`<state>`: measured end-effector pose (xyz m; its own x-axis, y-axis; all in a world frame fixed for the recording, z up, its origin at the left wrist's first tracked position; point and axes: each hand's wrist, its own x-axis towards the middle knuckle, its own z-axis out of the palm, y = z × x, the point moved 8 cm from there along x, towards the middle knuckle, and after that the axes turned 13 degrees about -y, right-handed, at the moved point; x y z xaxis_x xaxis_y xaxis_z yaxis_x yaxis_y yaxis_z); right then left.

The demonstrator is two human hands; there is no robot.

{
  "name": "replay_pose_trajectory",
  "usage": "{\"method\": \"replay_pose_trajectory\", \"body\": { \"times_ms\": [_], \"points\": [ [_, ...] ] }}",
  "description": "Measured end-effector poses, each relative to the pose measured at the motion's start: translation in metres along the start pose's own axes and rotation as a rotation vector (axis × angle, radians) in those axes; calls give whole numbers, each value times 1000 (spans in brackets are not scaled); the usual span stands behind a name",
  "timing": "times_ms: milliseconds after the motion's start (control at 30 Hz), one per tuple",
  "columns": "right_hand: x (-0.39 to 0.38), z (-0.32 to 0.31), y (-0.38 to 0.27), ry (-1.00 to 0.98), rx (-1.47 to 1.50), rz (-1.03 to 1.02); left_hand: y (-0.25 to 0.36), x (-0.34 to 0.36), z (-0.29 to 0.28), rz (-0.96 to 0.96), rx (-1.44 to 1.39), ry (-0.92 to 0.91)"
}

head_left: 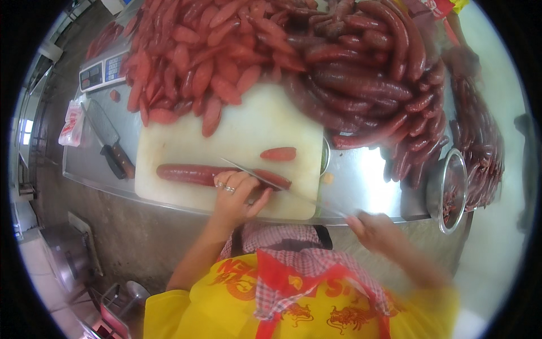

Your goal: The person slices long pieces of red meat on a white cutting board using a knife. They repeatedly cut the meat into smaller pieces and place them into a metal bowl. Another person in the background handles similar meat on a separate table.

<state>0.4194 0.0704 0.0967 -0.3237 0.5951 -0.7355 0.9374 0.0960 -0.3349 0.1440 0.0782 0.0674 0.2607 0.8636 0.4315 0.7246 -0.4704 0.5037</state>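
Observation:
A long dark red sausage point(189, 173) lies crosswise on the white cutting board point(248, 121). My left hand point(236, 195), with rings on it, curls its fingers over the sausage and holds it down. In my right hand point(375, 230), blurred by motion, is the handle of a long kitchen knife point(316, 200). Its thin blade slants across the sausage just right of my left fingers; how deep it has cut cannot be seen. One slanted sausage slice point(278, 153) sits loose on the board beyond the blade.
Cut sausage pieces point(192, 68) heap over the board's far left; whole sausages point(361, 85) pile at far right. Left stand a digital scale point(104, 72), a cleaver point(104, 127) and a white packet point(71, 123). A steel bowl point(451, 192) sits right. Another person's arm point(463, 51) shows far right.

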Motion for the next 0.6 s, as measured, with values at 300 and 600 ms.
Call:
{"method": "replay_pose_trajectory", "body": {
  "times_ms": [300,600],
  "points": [
    [57,5,-76,231,-216,-521,-8,-8,-13,27,45,11],
    [13,18,-30,37,-28,-46,-17,-10,-12,1,21,-14]
  ]
}}
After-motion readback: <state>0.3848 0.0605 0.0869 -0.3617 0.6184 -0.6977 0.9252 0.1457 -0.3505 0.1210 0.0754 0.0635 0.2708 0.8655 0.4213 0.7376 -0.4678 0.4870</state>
